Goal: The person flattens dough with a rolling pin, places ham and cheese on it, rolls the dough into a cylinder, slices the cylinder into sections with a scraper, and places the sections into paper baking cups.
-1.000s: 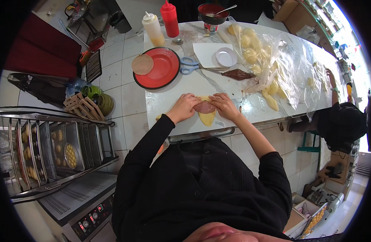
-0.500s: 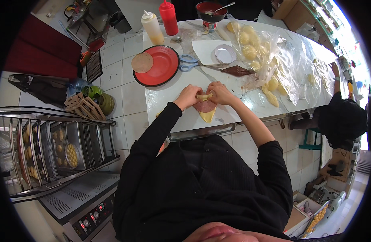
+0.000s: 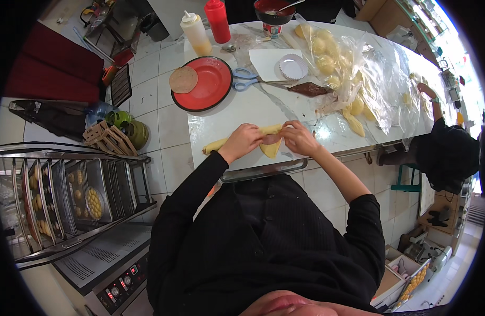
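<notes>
A yellow triangle of dough (image 3: 271,149) lies on the white marble table (image 3: 237,113) with a pink slice of meat (image 3: 272,139) on it. Its far edge is rolled into a tube (image 3: 271,129) over the meat. My left hand (image 3: 243,141) and my right hand (image 3: 299,138) press on the roll from either side, fingers curled over it. Another strip of dough (image 3: 214,146) lies just left of my left hand.
A red plate (image 3: 208,83) with a round brown slice, blue scissors (image 3: 246,80), a filled piping bag (image 3: 309,89), paper cups (image 3: 293,66), sauce bottles (image 3: 206,26) and bagged dough pieces (image 3: 332,58) sit farther back. A tray rack (image 3: 68,195) stands left. Another person (image 3: 445,152) works at right.
Both hands went forward to pinch up the far edge of the dough, then came back toward me, rolling it over the meat. The roll is now longer and nearer.
</notes>
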The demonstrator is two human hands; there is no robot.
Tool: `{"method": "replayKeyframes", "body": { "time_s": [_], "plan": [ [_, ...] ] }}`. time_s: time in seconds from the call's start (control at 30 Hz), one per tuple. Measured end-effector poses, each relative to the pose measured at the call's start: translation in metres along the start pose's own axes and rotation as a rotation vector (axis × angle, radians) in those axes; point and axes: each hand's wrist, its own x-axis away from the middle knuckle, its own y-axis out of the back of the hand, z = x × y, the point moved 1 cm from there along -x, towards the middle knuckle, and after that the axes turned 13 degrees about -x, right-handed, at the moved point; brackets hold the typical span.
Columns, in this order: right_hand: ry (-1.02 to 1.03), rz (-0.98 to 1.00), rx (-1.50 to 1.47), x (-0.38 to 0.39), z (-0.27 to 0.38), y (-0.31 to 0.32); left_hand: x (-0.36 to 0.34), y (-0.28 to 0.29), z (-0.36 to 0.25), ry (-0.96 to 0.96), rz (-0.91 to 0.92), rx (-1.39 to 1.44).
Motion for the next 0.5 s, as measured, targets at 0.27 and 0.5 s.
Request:
{"method": "replayKeyframes", "body": {
  "time_s": [0.27, 0.5],
  "plan": [
    [-0.376, 0.135, -0.014, -0.035, -0.01, -0.004, -0.014, -0.013, 0.011, 0.313, 0.204, 0.211],
    [-0.154, 0.13, -0.007, -0.006, -0.001, -0.011, 0.005, -0.015, -0.013, 0.245, 0.138, -0.041]
  ]
}}
